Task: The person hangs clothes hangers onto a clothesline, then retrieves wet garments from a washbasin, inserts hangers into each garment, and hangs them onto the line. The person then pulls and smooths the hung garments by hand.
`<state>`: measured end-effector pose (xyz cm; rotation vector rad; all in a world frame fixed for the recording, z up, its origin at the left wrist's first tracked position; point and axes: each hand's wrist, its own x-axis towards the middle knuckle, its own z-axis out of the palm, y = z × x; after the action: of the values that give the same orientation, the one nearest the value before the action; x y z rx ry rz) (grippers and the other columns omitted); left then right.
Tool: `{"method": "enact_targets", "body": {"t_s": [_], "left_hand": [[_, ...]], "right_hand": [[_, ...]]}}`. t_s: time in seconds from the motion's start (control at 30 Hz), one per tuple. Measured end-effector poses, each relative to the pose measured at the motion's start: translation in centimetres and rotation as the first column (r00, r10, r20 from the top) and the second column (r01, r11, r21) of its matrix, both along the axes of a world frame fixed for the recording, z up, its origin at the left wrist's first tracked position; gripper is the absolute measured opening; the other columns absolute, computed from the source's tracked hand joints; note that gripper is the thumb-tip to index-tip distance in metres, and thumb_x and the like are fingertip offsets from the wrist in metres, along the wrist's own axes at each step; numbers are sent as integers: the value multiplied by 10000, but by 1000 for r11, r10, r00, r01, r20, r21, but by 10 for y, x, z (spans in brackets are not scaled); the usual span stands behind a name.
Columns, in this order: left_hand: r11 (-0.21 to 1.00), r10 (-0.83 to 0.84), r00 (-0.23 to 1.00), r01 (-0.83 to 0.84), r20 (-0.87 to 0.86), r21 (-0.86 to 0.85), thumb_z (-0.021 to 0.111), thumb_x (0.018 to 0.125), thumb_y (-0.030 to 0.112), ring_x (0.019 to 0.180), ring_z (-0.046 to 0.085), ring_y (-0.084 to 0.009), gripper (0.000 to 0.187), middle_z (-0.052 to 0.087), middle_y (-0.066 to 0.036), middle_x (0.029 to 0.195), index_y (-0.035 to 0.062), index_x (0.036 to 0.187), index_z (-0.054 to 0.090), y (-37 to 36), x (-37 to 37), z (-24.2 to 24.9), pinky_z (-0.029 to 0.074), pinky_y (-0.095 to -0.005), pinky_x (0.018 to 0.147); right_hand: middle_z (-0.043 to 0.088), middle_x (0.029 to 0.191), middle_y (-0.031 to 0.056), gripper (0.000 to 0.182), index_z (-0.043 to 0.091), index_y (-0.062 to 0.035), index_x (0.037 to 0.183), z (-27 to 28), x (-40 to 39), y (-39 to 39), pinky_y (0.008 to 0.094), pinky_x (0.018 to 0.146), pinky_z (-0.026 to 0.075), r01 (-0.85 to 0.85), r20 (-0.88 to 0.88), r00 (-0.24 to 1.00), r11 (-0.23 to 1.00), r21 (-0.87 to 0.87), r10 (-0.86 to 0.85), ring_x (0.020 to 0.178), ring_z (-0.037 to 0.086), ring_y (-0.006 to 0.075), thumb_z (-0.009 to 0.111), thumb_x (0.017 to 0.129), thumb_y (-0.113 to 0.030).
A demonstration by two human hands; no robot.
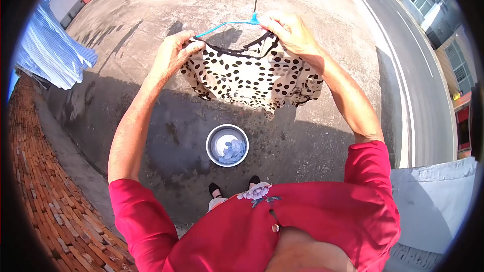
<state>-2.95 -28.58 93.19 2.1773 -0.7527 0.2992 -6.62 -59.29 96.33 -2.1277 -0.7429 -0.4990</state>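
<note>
A cream blouse with black spots (pixel 247 78) hangs spread out in front of me on a blue hanger (pixel 224 24), whose bare wire hook points up and away. My left hand (pixel 177 53) pinches the blouse's dark-edged neckline near the hanger's left arm. On the other side, my right hand (pixel 290 32) is closed on the blouse at the neckline, close to the base of the hook. The hanger's right arm is hidden by that hand and the cloth. Below the blouse, a round basin (pixel 207 146) stands on the ground with wet-looking blue cloth (pixel 233 152) in it.
Blue striped cloth (pixel 53 45) hangs at the left, above a stack of bricks (pixel 55 196). A road (pixel 413 60) runs along the right, beyond a pale low wall (pixel 433 201). My feet (pixel 215 190) are just behind the basin on concrete, part of it damp.
</note>
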Motion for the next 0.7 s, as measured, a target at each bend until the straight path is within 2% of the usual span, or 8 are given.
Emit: {"method": "enact_targets", "body": {"t_s": [0.07,0.13,0.17,0.3,0.43,0.47,0.6,0.7], "left_hand": [[973,61,986,-94,157,210,636,875,292,637,538,-199,281,566,-135,690,16,924,638,-23,-12,15,441,-339,635],[999,14,999,-15,34,43,634,879,307,622,503,-188,283,533,-129,664,26,918,638,-36,-8,10,426,-332,620],[989,93,996,-94,18,114,646,876,279,611,467,-161,244,515,-93,648,36,897,647,-34,-6,10,407,-316,608],[977,160,985,-168,-71,-131,671,860,242,644,467,-99,209,540,6,665,32,869,669,-4,-14,19,395,-277,611],[955,200,964,-232,-177,-184,658,875,231,659,466,-70,205,562,30,696,28,848,668,29,-23,37,378,-241,609],[970,186,979,-196,-80,-145,655,877,245,652,465,-71,225,553,29,685,25,828,660,37,-26,46,375,-242,600],[949,296,953,-302,-67,-92,638,882,320,615,445,-79,296,518,23,648,33,810,648,56,-30,61,371,-258,583],[933,346,936,-350,-57,-81,603,920,295,591,396,-34,272,465,57,637,65,775,603,59,-44,74,309,-219,521]], "right_hand": [[631,793,18,276,654,-27,910,4,-3,6,254,650,416,-19,-82,996,999,-30,17,727,529,89,551,945,-280],[640,811,27,278,652,-31,950,6,-5,9,260,682,435,-92,-143,986,996,-23,87,744,541,96,543,948,-286],[652,850,35,272,646,-48,1051,4,1,5,269,725,455,-131,-168,978,991,-28,124,775,559,105,543,948,-278],[659,939,79,315,618,-54,1123,14,-8,-19,307,782,464,-123,-313,946,989,-88,90,851,590,159,555,926,-291],[657,903,37,245,652,-40,1065,-4,1,-41,261,756,465,-75,-268,960,996,54,87,837,580,99,584,923,-227],[654,893,17,230,662,-42,1056,-7,4,-43,243,743,462,-61,-278,957,996,71,78,826,573,80,582,927,-215],[657,822,12,194,688,-35,954,-13,18,-32,244,704,467,-51,-178,981,983,176,83,765,574,76,602,915,-205],[646,813,7,205,674,-28,987,-7,25,-21,246,685,459,-137,-165,969,954,267,186,759,553,65,593,927,-207]]}}
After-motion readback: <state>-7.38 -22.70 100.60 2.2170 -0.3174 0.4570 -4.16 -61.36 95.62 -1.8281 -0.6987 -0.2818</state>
